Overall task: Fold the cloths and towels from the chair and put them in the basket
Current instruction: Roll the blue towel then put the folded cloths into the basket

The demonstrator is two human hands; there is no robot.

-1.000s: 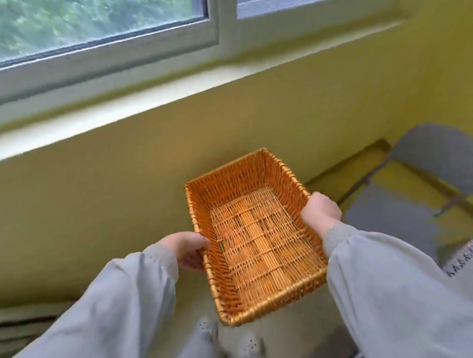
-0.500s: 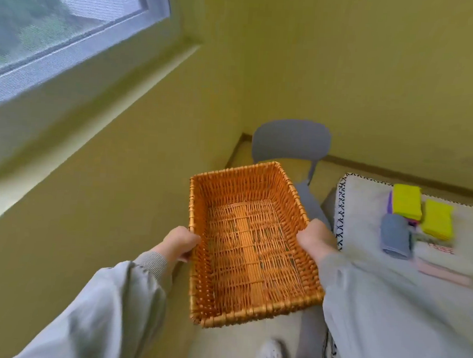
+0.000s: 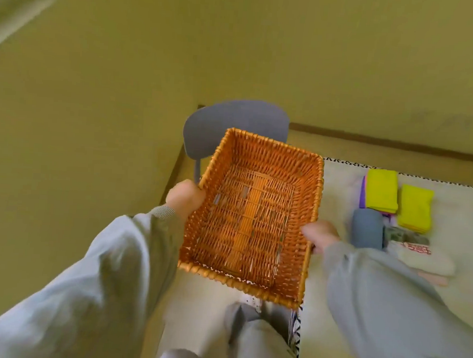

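Holding the basket (image 3: 272, 156) by its two long sides, the person looks down into it, with grey sleeves (image 3: 91, 267) in front and one grey leg (image 3: 256, 340) below. The left hand (image 3: 184, 199) has its grip closed on the left rim, and the right hand (image 3: 320, 235) has its grip closed on the right rim, nearer to the body. The basket is in the air between them and touches nothing else. It is orange wicker, rectangular and shallow, and it is empty; through the gaps of its woven bottom some light shows. Its long axis runs away from the person and leans a little to the right, and the far end is tipped slightly up.

To the right of the basket, just beyond the right hand, the folded cloths (image 3: 382, 190) lie on a white mat (image 3: 461, 248) with a dark patterned border. They are two yellow ones, a blue-grey one, a white one with red print, and a purple and a pink edge under the others. They look already folded, so probably the next step is to set the basket down beside them. The right hand is clearly the nearer one for this.

Behind the basket stands the grey chair (image 3: 233, 117); what shows of it carries no cloth, but its seat is mostly hidden. Farther is the yellow-green wall (image 3: 292, 57).
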